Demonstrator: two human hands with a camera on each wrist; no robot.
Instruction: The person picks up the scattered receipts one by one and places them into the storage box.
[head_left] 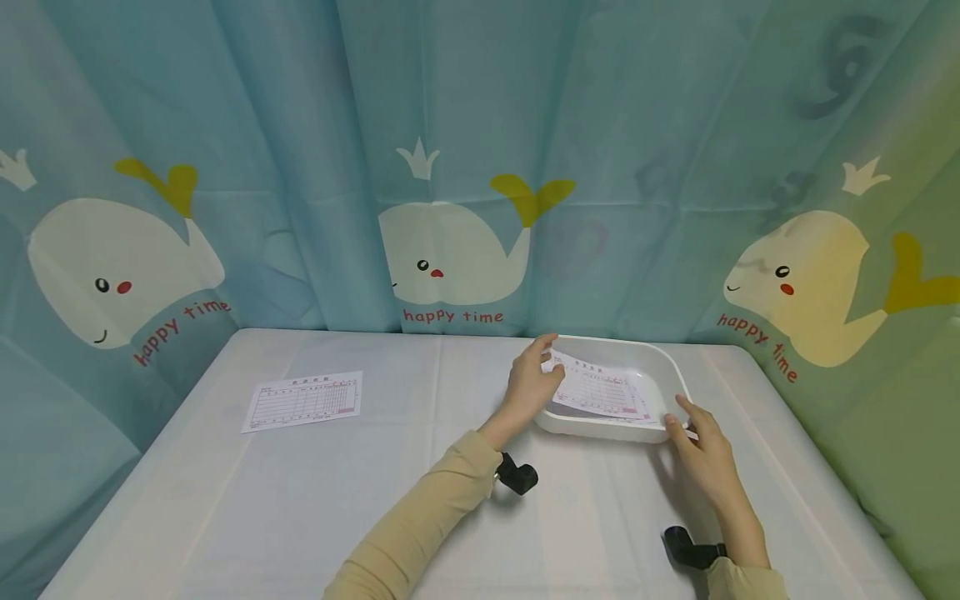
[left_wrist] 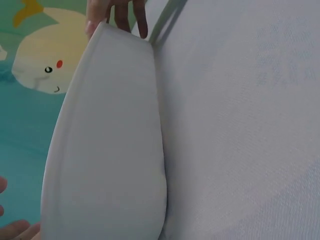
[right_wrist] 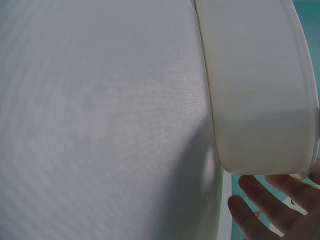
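Observation:
A white plastic basin (head_left: pixel 600 429) with rounded corners stands on the table, right of centre. Inside lie printed paper slips (head_left: pixel 600 387), overlapping and tilted against the near wall. My left hand (head_left: pixel 525 387) is at the basin's left side, thumb and fingers spread apart beside the slips' left edge. With my right hand (head_left: pixel 705 454) I hold the basin's near right corner, thumb at the rim and fingers along the outer wall. The right wrist view shows those fingers (right_wrist: pixel 270 200) against the basin's end. Only fingertips of my left hand enter the left wrist view.
Another printed slip (head_left: pixel 303 402) lies flat on the left of the white-covered table (head_left: pixel 300 517). A blue-green curtain (head_left: pixel 465 108) with whale prints hangs behind the table and along its sides. Black wrist devices (head_left: pixel 517 475) are worn on both forearms.

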